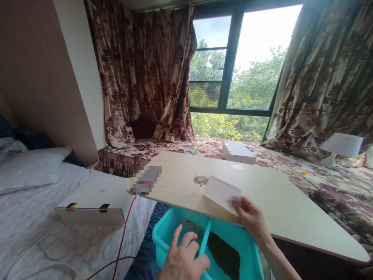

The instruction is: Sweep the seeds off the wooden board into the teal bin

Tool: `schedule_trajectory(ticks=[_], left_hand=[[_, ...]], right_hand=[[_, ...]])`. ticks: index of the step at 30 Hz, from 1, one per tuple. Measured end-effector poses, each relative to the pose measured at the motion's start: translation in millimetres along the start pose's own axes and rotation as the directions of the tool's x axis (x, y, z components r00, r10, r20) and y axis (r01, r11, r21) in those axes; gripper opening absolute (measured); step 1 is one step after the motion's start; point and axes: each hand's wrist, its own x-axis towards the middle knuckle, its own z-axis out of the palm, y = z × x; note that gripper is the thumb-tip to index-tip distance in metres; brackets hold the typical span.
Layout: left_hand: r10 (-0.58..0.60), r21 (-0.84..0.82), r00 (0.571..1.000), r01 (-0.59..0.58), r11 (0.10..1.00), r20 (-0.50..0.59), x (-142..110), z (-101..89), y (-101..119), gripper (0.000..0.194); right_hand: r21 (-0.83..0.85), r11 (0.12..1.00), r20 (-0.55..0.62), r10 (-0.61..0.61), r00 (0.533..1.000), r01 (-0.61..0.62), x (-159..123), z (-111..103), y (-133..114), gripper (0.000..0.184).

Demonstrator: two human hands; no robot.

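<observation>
My right hand (pixel 253 217) pinches a translucent white flat plastic sheet (pixel 221 192) at its lower right corner, with the sheet tilted over the table's near edge. Just beyond the sheet's left end lies a small pile of greenish-brown bits, like seeds or dried herb (pixel 201 180). Below the edge is a turquoise two-compartment bin (pixel 163 229). Dark green-brown loose material (pixel 224 254) covers the floor of its right compartment; a thin scatter of paler bits (pixel 192 228) shows in the left one. My left hand (pixel 186 254) is over the bin near the divider, fingers apart and slightly bent, holding nothing visible.
The pale wooden table (pixel 291 210) bears a blurred-out object (pixel 145 181) at its left end and a small white piece (pixel 237 167). A white box (pixel 93 198) and cables lie on the bed at left. Another white box (pixel 239 152) and a lamp (pixel 340 146) stand by the window.
</observation>
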Motion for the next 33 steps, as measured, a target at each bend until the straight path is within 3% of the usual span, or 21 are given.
schedule_trajectory(ticks=[5,10,14,21,29,33], left_hand=[[0.003,0.006,1.0,-0.003,1.0,-0.01,-5,15.4,-3,0.015],[-0.006,0.005,1.0,0.006,1.0,-0.012,-10,26.2,-3,0.018],[-0.012,-0.009,1.0,0.012,1.0,-0.011,-9,16.6,-1,0.019],[-0.016,-0.062,0.989,0.025,0.998,0.149,-4,-13.4,1,0.022],[0.008,-0.079,0.985,0.005,0.997,0.17,-8,-7.2,-3,0.028],[-0.01,-0.064,0.988,0.02,0.998,0.152,-12,-9.5,-1,0.023]], right_hand=[[0.038,0.999,0.052,0.007,0.999,-0.009,-6,2,-4,0.029],[-0.025,0.999,-0.07,-0.039,0.997,0.037,10,1,3,0.028],[-0.052,0.998,-0.067,-0.045,0.997,0.042,24,5,13,0.027],[0.031,0.999,0.035,-0.038,0.999,0.037,15,16,10,0.027],[0.101,0.995,0.187,-0.044,0.981,0.025,-19,19,-10,0.032],[0.107,0.994,0.153,-0.045,0.987,0.029,-18,14,-10,0.035]])
